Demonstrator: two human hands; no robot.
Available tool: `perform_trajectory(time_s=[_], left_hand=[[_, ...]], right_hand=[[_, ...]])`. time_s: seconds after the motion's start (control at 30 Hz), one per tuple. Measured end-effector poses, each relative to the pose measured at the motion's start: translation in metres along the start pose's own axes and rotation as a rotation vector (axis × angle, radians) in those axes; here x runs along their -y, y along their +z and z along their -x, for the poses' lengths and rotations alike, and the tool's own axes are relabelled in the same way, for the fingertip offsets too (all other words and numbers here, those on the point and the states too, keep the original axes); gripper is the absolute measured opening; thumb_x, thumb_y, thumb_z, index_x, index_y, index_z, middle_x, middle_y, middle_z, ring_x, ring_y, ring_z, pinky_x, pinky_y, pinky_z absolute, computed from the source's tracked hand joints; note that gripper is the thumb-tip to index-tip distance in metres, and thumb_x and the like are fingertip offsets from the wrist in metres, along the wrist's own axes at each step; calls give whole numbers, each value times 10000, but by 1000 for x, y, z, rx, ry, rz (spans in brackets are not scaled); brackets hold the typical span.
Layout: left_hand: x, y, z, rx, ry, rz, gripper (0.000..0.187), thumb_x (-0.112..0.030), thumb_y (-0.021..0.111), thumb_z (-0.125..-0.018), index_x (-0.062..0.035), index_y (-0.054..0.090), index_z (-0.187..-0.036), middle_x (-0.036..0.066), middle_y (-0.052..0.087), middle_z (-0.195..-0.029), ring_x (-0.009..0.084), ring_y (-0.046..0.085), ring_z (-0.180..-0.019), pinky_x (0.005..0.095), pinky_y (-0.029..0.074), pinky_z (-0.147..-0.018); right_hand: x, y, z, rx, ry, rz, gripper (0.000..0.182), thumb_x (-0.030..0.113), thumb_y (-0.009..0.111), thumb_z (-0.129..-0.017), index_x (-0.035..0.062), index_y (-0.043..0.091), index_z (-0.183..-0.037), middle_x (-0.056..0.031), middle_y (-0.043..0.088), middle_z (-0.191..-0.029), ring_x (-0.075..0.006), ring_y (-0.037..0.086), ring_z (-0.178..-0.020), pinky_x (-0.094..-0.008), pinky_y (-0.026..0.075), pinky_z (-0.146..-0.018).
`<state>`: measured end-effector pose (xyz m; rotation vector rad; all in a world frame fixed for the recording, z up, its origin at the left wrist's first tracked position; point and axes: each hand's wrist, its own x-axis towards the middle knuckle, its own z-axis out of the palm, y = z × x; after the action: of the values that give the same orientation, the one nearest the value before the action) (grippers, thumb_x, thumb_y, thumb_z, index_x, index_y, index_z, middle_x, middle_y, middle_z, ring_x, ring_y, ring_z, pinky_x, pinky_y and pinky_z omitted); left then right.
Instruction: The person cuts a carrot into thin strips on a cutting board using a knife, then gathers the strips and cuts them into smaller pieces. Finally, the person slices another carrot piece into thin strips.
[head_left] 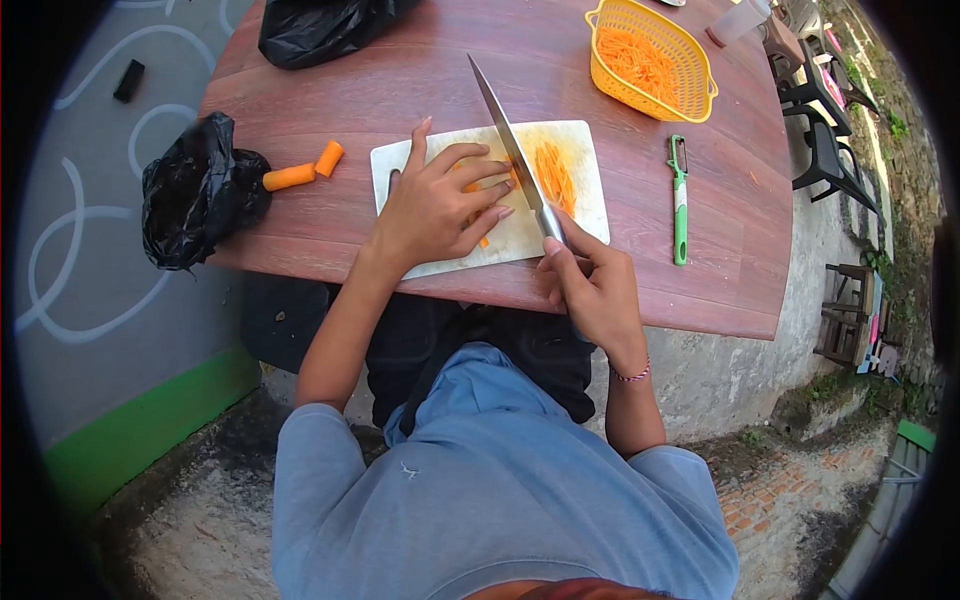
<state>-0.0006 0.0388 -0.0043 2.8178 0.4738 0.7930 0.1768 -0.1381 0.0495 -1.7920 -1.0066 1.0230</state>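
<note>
A white cutting board [585, 150] lies near the table's front edge. My right hand [597, 285] is closed round the handle of a large knife [505, 130], whose blade slants up and left across the board. Left of the blade, my left hand [440, 205] rests over the board with its fingers spread; bits of orange carrot [484, 243] show beneath and beside it. Whether its fingertips press on a carrot piece is partly hidden. Thin carrot strips [555, 178] lie in a pile on the board, just right of the blade.
Two carrot pieces [289, 178] lie beside a black plastic bag [200, 195] at the left edge. Another black bag [325, 25] is at the back. A green peeler [680, 205] lies right of the board, below a yellow basket [700, 75] of shredded carrot. Black chairs [828, 160] stand beyond.
</note>
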Motion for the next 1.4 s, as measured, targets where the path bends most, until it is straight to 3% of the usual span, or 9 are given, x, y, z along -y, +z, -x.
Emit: perform_trajectory(time_s=[0.23,0.3,0.7,0.8,0.87,0.9,0.97,1.27,1.4], left_hand=[[-2,2,1,-40,8,-43,331,-481,772,-960,-194,884,-1081,-14,781,-1272,267,646,-1299,761,204,-1232],[-3,-1,1,1,-10,-48,321,-466,804,-939,-229,867,-1147,-8,771,-1302,282,632,-1329,749,182,-1272],[-3,0,0,-5,-9,-53,370,-524,752,-957,-220,879,-1125,-18,774,-1277,261,644,-1293,779,176,-1238],[-3,0,-1,-9,-12,-49,360,-515,753,-957,-222,879,-1124,-23,772,-1270,255,647,-1288,783,176,-1237],[-3,0,-1,-8,-11,-48,358,-511,753,-959,-219,880,-1123,-21,773,-1266,252,649,-1285,785,177,-1235],[-3,0,-1,-9,-11,-49,356,-506,753,-960,-216,880,-1123,-20,773,-1262,249,651,-1282,786,178,-1234],[-2,1,-1,0,-4,-55,358,-504,753,-961,-211,880,-1122,-18,774,-1258,244,652,-1280,789,178,-1232],[-3,1,0,0,5,-63,359,-505,757,-957,-205,882,-1109,-13,778,-1245,240,655,-1275,804,171,-1225],[-2,2,0,-18,-5,-52,360,-514,765,-950,-212,883,-1108,-14,786,-1233,248,655,-1277,802,171,-1228]], right_hand=[[5,1,4,-9,28,-44,461,162,660,-1090,-29,614,-1506,-72,714,-773,-88,645,-654,-292,537,-606],[6,2,6,-12,39,-59,460,159,661,-1091,-30,613,-1507,-68,711,-774,-84,642,-652,-289,534,-601],[4,10,16,-50,2,32,452,157,673,-1072,-39,631,-1478,-125,683,-712,-97,634,-613,-326,520,-596],[3,13,24,-67,-8,118,453,147,677,-1063,-50,632,-1468,-189,679,-730,-165,647,-600,-356,519,-605],[0,15,28,-100,-100,210,429,135,677,-1055,-62,650,-1436,-248,671,-760,-296,681,-613,-402,531,-629],[0,16,29,-99,-98,210,429,135,677,-1055,-62,650,-1436,-248,671,-760,-296,681,-613,-402,531,-629],[2,20,30,-135,-148,220,405,129,676,-1051,-70,665,-1405,-276,687,-801,-408,689,-653,-444,543,-654],[17,24,-14,-158,-183,261,394,187,649,-1068,-56,677,-1378,-351,710,-929,-486,752,-872,-480,577,-741],[12,24,-16,-155,-188,238,387,193,645,-1070,-53,682,-1367,-352,709,-921,-482,754,-863,-488,578,-743]])
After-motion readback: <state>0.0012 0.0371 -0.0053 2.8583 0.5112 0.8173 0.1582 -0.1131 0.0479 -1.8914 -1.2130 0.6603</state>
